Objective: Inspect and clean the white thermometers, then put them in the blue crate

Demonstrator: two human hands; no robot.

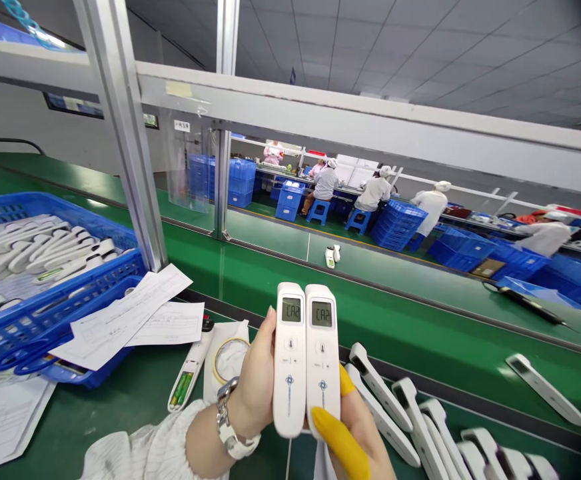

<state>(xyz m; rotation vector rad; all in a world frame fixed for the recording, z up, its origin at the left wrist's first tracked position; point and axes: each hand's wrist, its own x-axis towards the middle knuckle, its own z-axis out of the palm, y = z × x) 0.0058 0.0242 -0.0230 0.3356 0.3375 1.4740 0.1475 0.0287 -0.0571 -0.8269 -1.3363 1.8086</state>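
Two white infrared thermometers stand side by side in front of me, their small grey screens lit with dark characters. My left hand (258,380), with a watch on its wrist, grips the left thermometer (289,380) along its edge. Yellow finger covers show on my right hand (353,427), which is closed around the lower part of the right thermometer (322,353). The two thermometers touch along their long sides. Left of my hands lies another thermometer (190,367) with green batteries exposed, beside a roll of tape (219,367).
Several thermometers (420,420) lie in a row at the right; one more (545,390) rests on the green belt (395,327). Papers (130,313) and a blue basket (70,317) of thermometers are at the left. A metal post (125,133) rises nearby. People work beyond.
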